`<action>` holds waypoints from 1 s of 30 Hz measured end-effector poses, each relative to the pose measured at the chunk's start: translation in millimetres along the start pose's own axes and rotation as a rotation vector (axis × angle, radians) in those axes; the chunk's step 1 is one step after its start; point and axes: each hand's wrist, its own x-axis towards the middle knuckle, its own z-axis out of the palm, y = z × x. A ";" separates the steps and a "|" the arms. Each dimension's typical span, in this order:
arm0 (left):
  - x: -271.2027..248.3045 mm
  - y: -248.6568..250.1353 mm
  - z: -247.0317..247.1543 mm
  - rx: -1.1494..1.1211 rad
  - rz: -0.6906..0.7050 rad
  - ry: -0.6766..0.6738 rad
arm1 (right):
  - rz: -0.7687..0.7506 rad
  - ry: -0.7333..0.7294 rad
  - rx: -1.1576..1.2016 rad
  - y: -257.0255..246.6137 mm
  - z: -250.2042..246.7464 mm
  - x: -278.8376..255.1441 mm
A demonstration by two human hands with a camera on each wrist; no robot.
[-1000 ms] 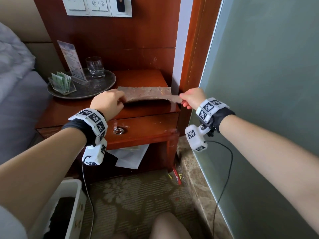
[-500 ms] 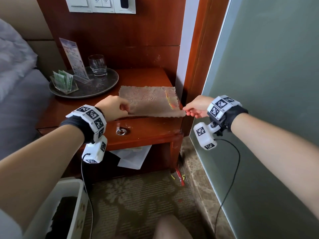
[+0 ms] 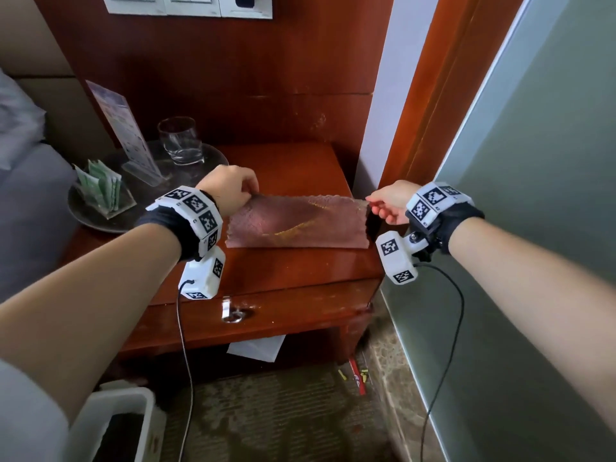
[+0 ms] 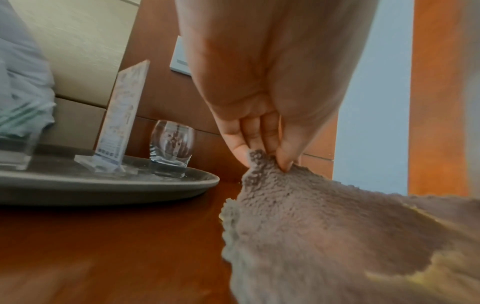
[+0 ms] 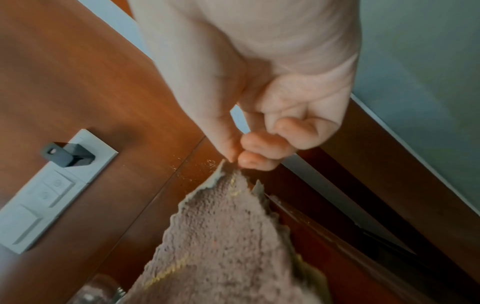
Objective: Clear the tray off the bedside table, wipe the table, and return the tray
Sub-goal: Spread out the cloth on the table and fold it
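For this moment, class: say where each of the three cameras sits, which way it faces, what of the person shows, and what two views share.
Head: worn on the head, facing forward and down at the table; shows both forearms, left hand, right hand.
Left wrist: on the left wrist, looking along the fingers pinching the cloth; tray behind.
Right wrist: on the right wrist, looking along the fingers pinching a cloth corner; switches beyond.
Shared: both wrist views show the cloth and the glass.

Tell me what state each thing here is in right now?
Cloth: spread out, far corners lifted.
Left hand: pinches the cloth's left corner.
Right hand: pinches its right corner.
Tray: on the table, loaded.
Glass: upright, empty.
Drawer: closed.
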 end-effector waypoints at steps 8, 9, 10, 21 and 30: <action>42.1 -8.9 8.0 -0.004 -0.030 -0.008 | 0.021 0.054 -0.101 -17.1 4.3 25.0; 41.7 -10.4 10.1 0.000 -0.041 -0.002 | -0.014 0.095 -0.089 -16.4 5.7 27.4; 40.1 -11.9 11.5 0.003 -0.047 0.003 | -0.063 0.156 -0.093 -15.8 6.6 29.9; -32.8 -5.5 10.4 -0.029 0.021 -0.118 | -0.659 0.137 -0.647 22.7 33.0 -24.4; -73.9 -1.8 38.2 0.116 -0.030 0.069 | -0.836 0.327 -0.893 54.1 47.8 -34.8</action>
